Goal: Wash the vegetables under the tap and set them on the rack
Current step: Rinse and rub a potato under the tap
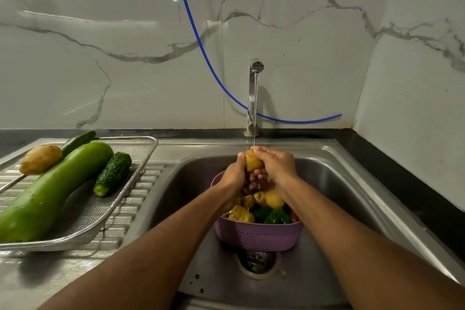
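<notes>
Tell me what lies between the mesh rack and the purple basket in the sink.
In the head view, only bare steel lies between the mesh rack and the purple basket: the ridged drainboard, then the sink's left wall. No vegetable sits on that stretch.

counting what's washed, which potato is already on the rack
The potato at the mesh rack's far-left end, leaning on the bottle gourd. Another is gripped under the tap; the rest sit in the purple basket.
</notes>
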